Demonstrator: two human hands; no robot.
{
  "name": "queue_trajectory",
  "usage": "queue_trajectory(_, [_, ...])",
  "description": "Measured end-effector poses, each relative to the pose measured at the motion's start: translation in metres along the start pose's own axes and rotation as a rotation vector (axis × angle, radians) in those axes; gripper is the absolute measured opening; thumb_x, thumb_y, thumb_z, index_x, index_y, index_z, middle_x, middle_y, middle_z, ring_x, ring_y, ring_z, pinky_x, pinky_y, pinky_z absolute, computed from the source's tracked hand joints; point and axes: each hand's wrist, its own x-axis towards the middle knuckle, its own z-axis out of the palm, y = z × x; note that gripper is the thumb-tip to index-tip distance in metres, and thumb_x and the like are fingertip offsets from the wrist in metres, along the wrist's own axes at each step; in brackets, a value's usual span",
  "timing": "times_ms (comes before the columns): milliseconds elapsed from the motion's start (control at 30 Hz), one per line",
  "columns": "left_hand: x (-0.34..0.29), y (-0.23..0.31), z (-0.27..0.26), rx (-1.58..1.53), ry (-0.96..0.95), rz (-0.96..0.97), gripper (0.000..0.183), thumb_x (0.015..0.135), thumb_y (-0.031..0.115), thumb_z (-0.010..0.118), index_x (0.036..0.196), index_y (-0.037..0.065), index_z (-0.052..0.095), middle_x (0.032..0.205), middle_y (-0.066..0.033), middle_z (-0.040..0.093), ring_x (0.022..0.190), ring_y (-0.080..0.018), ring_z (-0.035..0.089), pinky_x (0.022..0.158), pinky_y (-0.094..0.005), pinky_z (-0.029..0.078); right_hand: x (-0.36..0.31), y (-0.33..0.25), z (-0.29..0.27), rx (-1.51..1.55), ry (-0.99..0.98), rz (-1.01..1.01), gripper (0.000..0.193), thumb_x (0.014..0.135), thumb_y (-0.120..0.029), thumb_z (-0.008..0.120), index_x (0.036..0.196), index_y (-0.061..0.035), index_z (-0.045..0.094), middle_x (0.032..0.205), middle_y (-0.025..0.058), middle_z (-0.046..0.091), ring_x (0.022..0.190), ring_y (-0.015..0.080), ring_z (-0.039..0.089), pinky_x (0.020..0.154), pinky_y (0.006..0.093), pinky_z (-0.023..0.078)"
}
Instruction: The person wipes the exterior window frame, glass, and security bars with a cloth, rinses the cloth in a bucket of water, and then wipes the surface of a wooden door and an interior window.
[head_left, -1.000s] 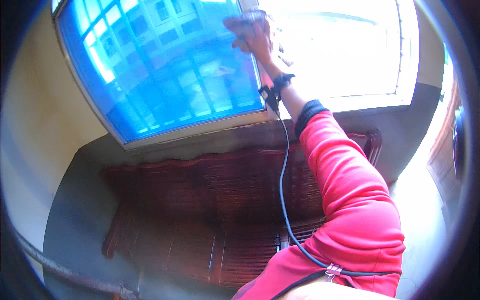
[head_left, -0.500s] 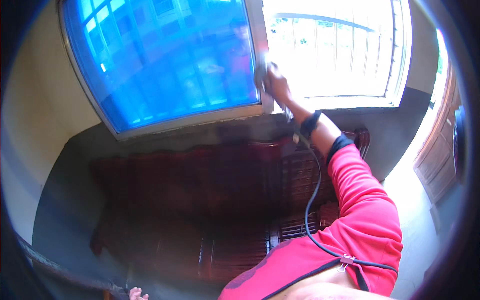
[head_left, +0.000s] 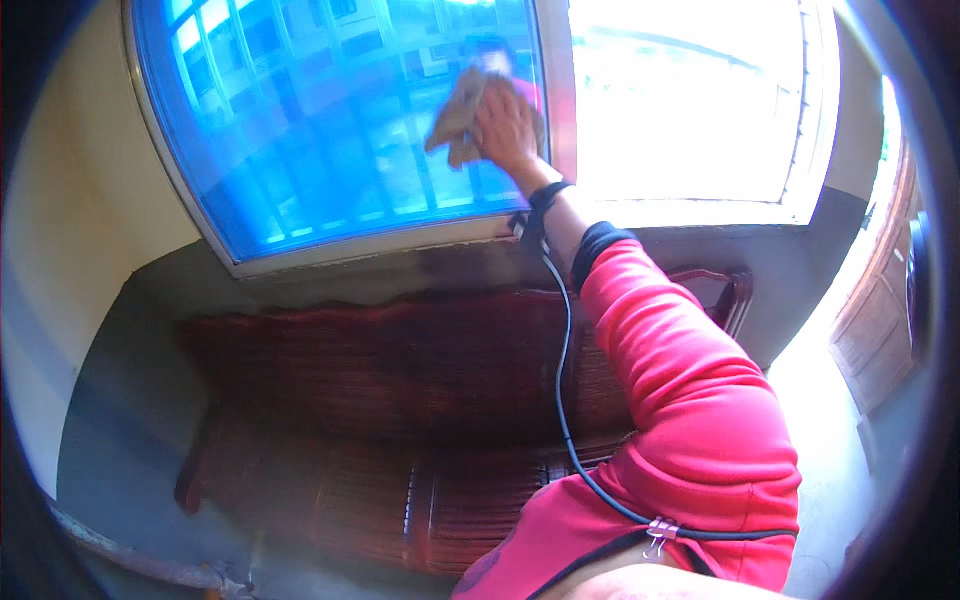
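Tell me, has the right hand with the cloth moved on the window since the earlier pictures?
Yes. The right hand and its cloth went left, from the white frame post onto the blue pane.

Cloth (head_left: pixel 462 112) on window pane (head_left: pixel 330 130), bench (head_left: pixel 400 400) below, open window (head_left: pixel 690 100) right.

Your right hand (head_left: pixel 507 128) presses a tan, faded cloth (head_left: pixel 462 110) on the blue-tinted window pane (head_left: pixel 330 120), which carries a pale grid of reflected bars. Pane frame (head_left: pixel 556 90): pale grey. Beside the pane, the open window (head_left: pixel 690 100) glares white. Your sleeve (head_left: pixel 690 400): bright pink-red, with a black cuff and black wrist strap. Cable (head_left: pixel 562 380): black. Below the pane, the bench (head_left: pixel 400 400) is dark red-brown with fine slatted striping. Wall (head_left: pixel 60 230) left of the pane: cream.
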Motion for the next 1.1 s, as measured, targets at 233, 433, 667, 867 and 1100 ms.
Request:
queue_trajectory(233, [0.004,-0.002,-0.026,0.014,0.014,0.098,0.029,0.085,0.025,0.049,0.098,-0.001,0.055,0.097,-0.0123,0.056,0.091,-0.0201,0.052,0.079,-0.0297,0.040,-0.146,-0.048,0.026,0.431,-0.394,0.067,0.033,0.077,-0.013,0.048,0.109,-0.0080,0.051,0.122,0.0096,0.041,0.111,0.0331,0.038,0.090,0.0453,0.033])
queue_trajectory(433, [-0.002,0.003,-0.071,0.163,0.176,0.120,0.027,0.083,0.022,0.051,0.093,-0.003,0.057,0.090,-0.0125,0.059,0.082,-0.0192,0.055,0.071,-0.0287,0.044,0.082,0.042,-0.015,-0.074,0.165,-0.020,0.035,0.074,-0.022,0.051,0.108,-0.0139,0.053,0.118,0.0149,0.044,0.108,0.0331,0.040,0.086,0.0449,0.037])
queue_trajectory(667, [0.000,-0.002,-0.058,0.311,0.212,0.115,0.024,0.084,0.019,0.050,0.091,-0.003,0.056,0.092,-0.0147,0.057,0.083,-0.0203,0.056,0.072,-0.0290,0.047,0.135,-0.067,-0.165,0.439,0.227,0.330,0.034,0.073,-0.032,0.054,0.088,-0.0020,0.051,0.084,0.0186,0.054,0.080,0.0321,0.053,0.069,0.0423,0.041])
queue_trajectory(867, [0.020,0.002,-0.019,0.260,0.079,0.033,0.025,0.086,0.018,0.049,0.097,-0.003,0.054,0.094,-0.0141,0.057,0.085,-0.0206,0.055,0.075,-0.0273,0.045,0.072,-0.025,0.000,-0.091,0.171,-0.327,0.034,0.075,-0.023,0.050,0.108,-0.0130,0.051,0.117,0.0137,0.046,0.108,0.0301,0.043,0.091,0.0437,0.033])
queue_trajectory(1100, [0.002,0.030,-0.006,0.121,0.029,-0.032,0.021,0.085,0.016,0.048,0.093,-0.003,0.054,0.088,-0.0109,0.057,0.081,-0.0191,0.055,0.073,-0.0277,0.044,-0.104,-0.088,0.047,0.164,-0.135,-0.540,0.038,0.076,-0.020,0.048,0.113,-0.0206,0.050,0.115,0.0012,0.049,0.108,0.0239,0.042,0.092,0.0438,0.030])
